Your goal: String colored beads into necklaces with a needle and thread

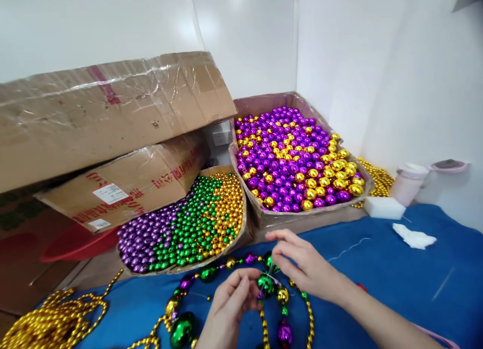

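Observation:
My left hand (230,303) pinches the bead necklace (211,288) next to a large green bead (266,284), low in the middle of the view. My right hand (302,263) is just right of it, fingers curled and pinching a thin white thread (347,248) at the same green bead. The necklace is a string of large green, gold and purple beads with thin gold bead strands, lying on the blue cloth (396,278).
A cardboard tray of small purple, green and gold beads (188,223) sits behind my hands; a box of larger purple and gold beads (294,157) to its right. Gold bead strands (53,319) pile at the lower left. A white block (383,207), cup (409,183) and tissue (415,236) lie at right.

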The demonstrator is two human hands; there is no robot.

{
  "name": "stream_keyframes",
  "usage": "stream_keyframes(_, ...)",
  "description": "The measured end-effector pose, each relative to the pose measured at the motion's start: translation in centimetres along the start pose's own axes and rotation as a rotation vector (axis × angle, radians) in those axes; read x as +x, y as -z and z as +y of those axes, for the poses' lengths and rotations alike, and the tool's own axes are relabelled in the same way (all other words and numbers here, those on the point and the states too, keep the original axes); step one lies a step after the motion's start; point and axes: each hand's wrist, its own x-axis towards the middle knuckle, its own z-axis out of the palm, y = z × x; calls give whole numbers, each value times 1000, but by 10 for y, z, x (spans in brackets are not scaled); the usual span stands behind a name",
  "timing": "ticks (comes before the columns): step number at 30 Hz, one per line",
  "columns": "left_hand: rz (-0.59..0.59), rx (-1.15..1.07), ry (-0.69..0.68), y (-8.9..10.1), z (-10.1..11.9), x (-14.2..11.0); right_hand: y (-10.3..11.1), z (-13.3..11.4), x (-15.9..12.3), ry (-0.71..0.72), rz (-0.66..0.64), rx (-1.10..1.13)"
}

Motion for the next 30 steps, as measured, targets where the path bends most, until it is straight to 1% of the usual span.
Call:
stream_keyframes(3,-20,114,-30,1,3,-1,-7,-6,22,206,-69,-144)
stream_keyframes(6,-12,177,-60,3,3,-1,-15,-5,38,341,-98,-235)
stream_keyframes(9,1,184,-53,5,4,-1,-21,-1,47,390,-107,-290)
stream_keyframes(12,-52,234,-64,5,4,-1,-27,2,52,405,-137,-319)
stream_keyframes(14,-70,207,-50,5,4,-1,-31,4,53,371,-149,-324)
stream_keyframes(15,-69,159,-40,5,4,-1,-31,3,53,331,-136,-321)
stream_keyframes(18,-42,20,-25,7,5,-3,-30,0,42,167,-22,-270)
stream_keyframes(20,-24,-6,-29,9,6,-5,-29,-3,29,107,5,-198)
stream_keyframes(23,-18,0,-28,11,8,-7,-31,-5,8,74,-63,-88)
stream_keyframes(25,-29,1,-29,10,8,-7,-36,-3,-1,40,-96,-39)
stream_keyframes(30,-43,-4,-34,7,8,-7,-49,3,-2,-91,-86,87)
